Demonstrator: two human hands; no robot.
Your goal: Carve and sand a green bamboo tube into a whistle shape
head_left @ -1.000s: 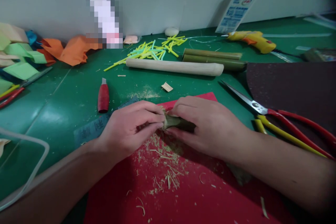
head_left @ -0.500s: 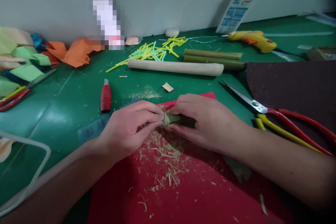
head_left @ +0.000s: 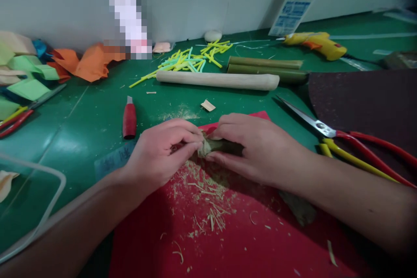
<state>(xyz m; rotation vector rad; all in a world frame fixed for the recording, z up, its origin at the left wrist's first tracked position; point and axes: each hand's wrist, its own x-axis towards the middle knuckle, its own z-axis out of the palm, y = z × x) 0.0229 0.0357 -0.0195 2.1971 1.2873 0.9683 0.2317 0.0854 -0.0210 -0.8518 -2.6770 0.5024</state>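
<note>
My right hand (head_left: 260, 147) is closed around a short dark green bamboo tube (head_left: 224, 147), its thumb and fingers on opposite sides. A pale, dusty crumpled sheet (head_left: 203, 147), possibly sandpaper, wraps the tube's left end. The fingertips of my left hand (head_left: 163, 147) pinch this sheet against the tube; part of it is hidden by them. Beneath both hands lies a red mat (head_left: 234, 243), strewn with fine bamboo shavings (head_left: 211, 189).
A red-handled knife (head_left: 129, 119) lies left, blade away from me. Right are red-handled scissors (head_left: 321, 128). Behind lie a peeled bamboo stick (head_left: 215, 80), green bamboo pieces (head_left: 267, 69), cut yellow straws (head_left: 182, 61) and a yellow glue gun (head_left: 314, 44). Orange paper (head_left: 94, 63) lies far left.
The pale sheet has shifted slightly left and downward at the tube's end, with my left fingertips on it. My right hand keeps its hold on the tube. The camera view has tilted a little.
</note>
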